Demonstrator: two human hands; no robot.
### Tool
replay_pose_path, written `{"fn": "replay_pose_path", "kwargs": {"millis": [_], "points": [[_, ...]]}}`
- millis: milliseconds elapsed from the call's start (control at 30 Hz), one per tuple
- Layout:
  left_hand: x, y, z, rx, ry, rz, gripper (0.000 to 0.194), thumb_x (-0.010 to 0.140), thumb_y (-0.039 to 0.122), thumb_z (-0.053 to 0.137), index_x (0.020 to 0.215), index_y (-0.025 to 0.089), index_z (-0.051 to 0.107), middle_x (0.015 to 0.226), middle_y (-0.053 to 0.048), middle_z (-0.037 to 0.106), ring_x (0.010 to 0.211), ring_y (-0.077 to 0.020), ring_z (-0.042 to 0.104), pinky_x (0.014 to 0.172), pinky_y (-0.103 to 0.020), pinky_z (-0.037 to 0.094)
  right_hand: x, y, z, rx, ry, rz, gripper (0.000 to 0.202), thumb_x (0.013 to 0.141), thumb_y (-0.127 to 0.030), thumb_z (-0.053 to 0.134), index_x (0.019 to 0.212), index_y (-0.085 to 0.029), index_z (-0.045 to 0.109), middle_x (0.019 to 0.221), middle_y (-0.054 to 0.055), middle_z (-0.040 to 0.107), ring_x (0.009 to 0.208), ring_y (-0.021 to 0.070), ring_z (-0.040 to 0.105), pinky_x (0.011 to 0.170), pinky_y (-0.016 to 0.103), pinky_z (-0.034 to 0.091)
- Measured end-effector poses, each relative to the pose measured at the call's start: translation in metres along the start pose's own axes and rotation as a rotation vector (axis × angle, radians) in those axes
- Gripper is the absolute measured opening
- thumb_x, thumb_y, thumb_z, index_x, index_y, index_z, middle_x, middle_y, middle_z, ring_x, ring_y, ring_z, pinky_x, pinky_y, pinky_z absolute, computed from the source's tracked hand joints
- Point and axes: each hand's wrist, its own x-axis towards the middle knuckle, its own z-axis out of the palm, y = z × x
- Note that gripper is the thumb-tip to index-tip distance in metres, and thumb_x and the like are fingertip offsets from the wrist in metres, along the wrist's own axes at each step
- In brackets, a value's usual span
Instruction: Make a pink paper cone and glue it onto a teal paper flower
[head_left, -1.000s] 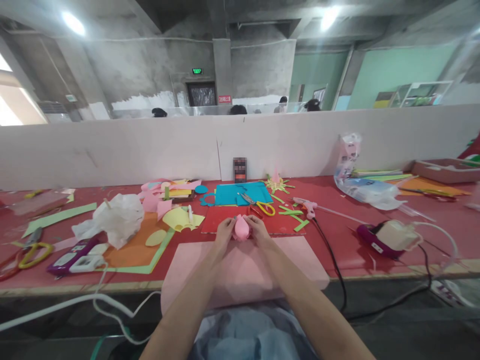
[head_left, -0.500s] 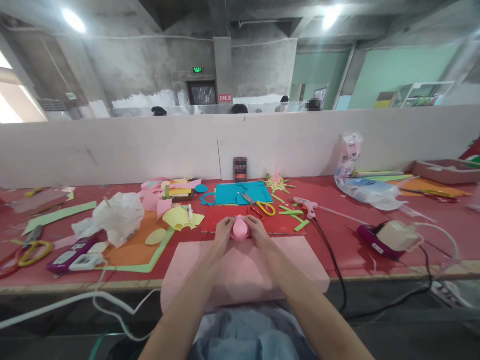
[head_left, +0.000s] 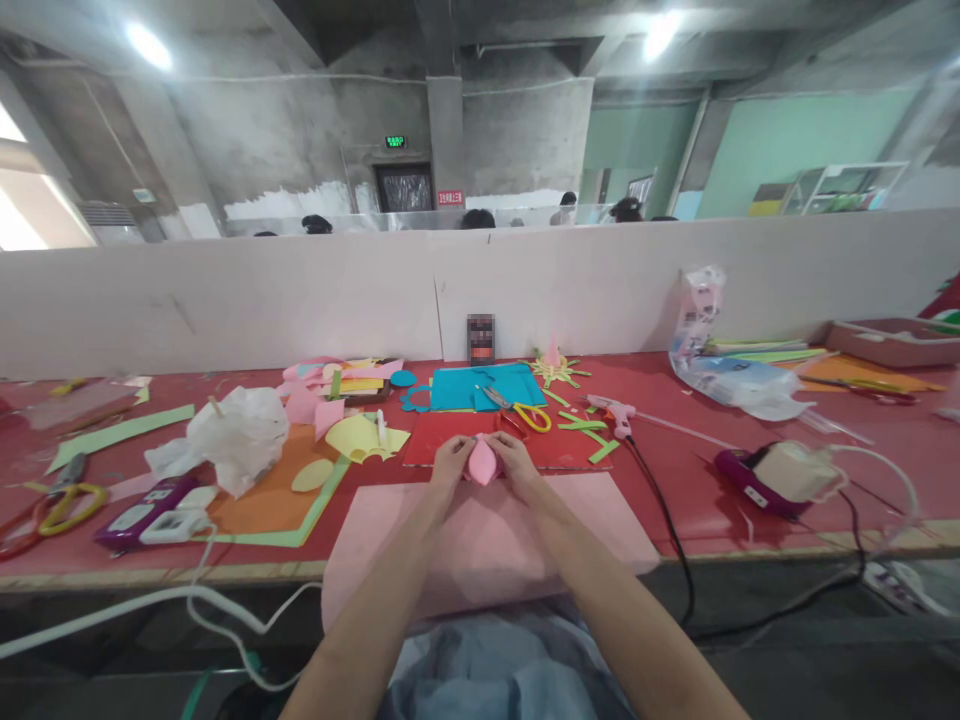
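Observation:
Between both hands is a pink flower-like piece [head_left: 483, 462] with petal-shaped sides, held over the near edge of a red sheet [head_left: 435, 438]. My left hand [head_left: 452, 462] pinches its left side, and my right hand [head_left: 514, 460] grips the right side. The fingertips partly cover the piece. Just beyond lie blue sheets [head_left: 454, 388] with a pair of yellow-and-red-handled scissors [head_left: 517, 406] on them. A pink foam-like block [head_left: 480, 540] sits under my forearms.
To the right are a pink glue gun [head_left: 616, 415] with a black cord, green strips [head_left: 592, 428] and a purple power strip [head_left: 761, 488]. At left lie yellow paper [head_left: 360, 438], crumpled white plastic [head_left: 240, 430], an orange sheet [head_left: 259, 500] and more scissors [head_left: 64, 495]. A white partition [head_left: 337, 300] stands behind.
The pink piece has turned slightly in my fingers, its front now looking narrower and more pointed. Both hands stay in nearly the same place.

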Motion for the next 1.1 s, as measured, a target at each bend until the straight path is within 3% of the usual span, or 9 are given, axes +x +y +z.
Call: {"fn": "replay_pose_path", "kwargs": {"millis": [333,767,1100], "points": [[0.003,-0.006,0.001,-0.008,0.017,0.008,0.017,0.066,0.031,0.057,0.066,0.015,0.062,0.065,-0.003,0.062,0.058,-0.0138,0.054,0.051,-0.023,0.039,0.000,0.001,-0.001,-0.006,0.010,0.012,0.033,0.058,-0.047,0.069,0.067,-0.017,0.063,0.063,0.000,0.059,0.059,0.0126,0.050,0.054,0.024,0.036],[-0.003,0.004,-0.001,-0.004,0.032,0.005,0.019,0.064,0.033,0.062,0.064,0.014,0.064,0.066,-0.004,0.065,0.060,-0.0141,0.056,0.051,-0.022,0.041,0.001,0.002,-0.001,-0.005,0.007,0.035,0.033,0.058,-0.047,0.070,0.068,-0.016,0.063,0.063,0.000,0.060,0.059,0.0128,0.051,0.056,0.025,0.037],[0.007,-0.008,0.000,-0.144,0.017,0.060,0.022,0.061,0.034,0.066,0.072,0.015,0.063,0.075,-0.006,0.068,0.070,-0.0161,0.061,0.067,-0.027,0.047,0.001,0.001,0.000,0.041,0.018,0.028,0.033,0.055,-0.047,0.071,0.067,-0.017,0.063,0.064,0.001,0.062,0.060,0.0151,0.054,0.059,0.027,0.039]]}}
